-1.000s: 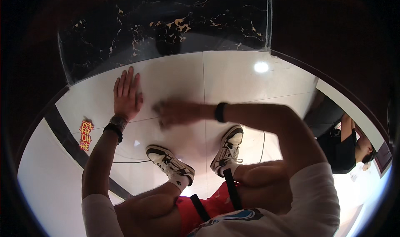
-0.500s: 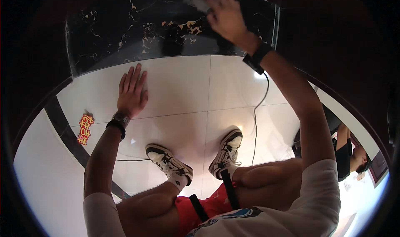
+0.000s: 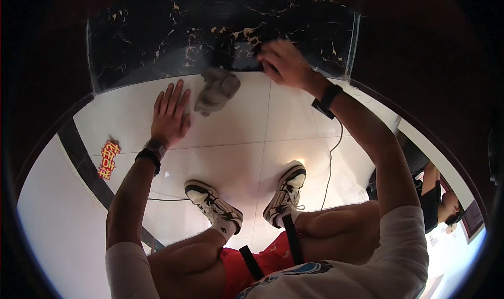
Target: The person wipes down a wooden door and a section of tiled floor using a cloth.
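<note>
My left hand (image 3: 171,116) lies flat on the white tiled floor (image 3: 231,160), fingers stretched out and a little apart. Just right of it a crumpled grey cloth (image 3: 217,91) rests on the tiles, close to the edge of a black marble slab (image 3: 157,42) veined with gold and white. My right hand (image 3: 286,65) is over the slab's near edge, apart from the cloth. Its fingers are loosely bent, with a gap between them and the thumb, and I see nothing held. The fingertips are slightly blurred against the dark stone.
Dark panels flank the slab. A thin cable (image 3: 332,157) runs down from my right wristband. My shoes (image 3: 212,202) stand on the tiles. A red and yellow sticker (image 3: 109,159) is at the left by a dark floor strip. Another person (image 3: 438,199) is at the far right.
My right hand has let go of the cloth and come nearer from the far part of the slab. The cloth now lies on the tiles beside my left hand, which stays flat.
</note>
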Demonstrator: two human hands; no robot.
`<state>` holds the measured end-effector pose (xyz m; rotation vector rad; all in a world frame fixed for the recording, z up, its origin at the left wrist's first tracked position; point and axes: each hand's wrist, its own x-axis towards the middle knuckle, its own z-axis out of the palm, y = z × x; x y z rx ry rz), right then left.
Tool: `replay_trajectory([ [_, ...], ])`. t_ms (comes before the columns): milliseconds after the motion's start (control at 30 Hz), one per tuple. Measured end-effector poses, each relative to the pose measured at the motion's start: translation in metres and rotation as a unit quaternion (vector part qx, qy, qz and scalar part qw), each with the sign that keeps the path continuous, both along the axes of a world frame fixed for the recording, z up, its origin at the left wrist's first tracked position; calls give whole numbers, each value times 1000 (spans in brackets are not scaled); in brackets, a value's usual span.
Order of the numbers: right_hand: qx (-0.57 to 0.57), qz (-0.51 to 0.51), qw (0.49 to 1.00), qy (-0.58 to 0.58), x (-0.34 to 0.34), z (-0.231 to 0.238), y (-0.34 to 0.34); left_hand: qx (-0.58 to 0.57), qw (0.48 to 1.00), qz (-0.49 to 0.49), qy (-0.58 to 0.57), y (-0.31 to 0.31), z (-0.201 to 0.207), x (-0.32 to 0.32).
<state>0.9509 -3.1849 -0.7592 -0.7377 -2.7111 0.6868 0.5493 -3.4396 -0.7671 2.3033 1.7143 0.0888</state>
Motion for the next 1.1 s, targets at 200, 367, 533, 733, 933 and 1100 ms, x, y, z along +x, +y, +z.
replay_trajectory([
  [200, -12, 346, 933, -93, 28, -6, -92, 4, 1000, 2, -4, 3, 6, 4],
  [367, 17, 335, 941, -38, 17, -5, -81, 22, 1000, -7, 8, 9, 18, -4],
  [533, -26, 342, 937, -60, 13, 3, -80, 14, 1000, -9, 17, 7, 20, -5],
  [733, -31, 331, 938, -97, 30, 15, -80, 22, 1000, -11, -5, 18, 14, 14],
  [933, -34, 309, 945, -99, 36, 11, -78, 34, 999, -15, -36, 36, 30, 22],
  [1100, -25, 316, 945, -84, 38, 4, -80, -30, 974, 4, -225, 89, 69, 57],
])
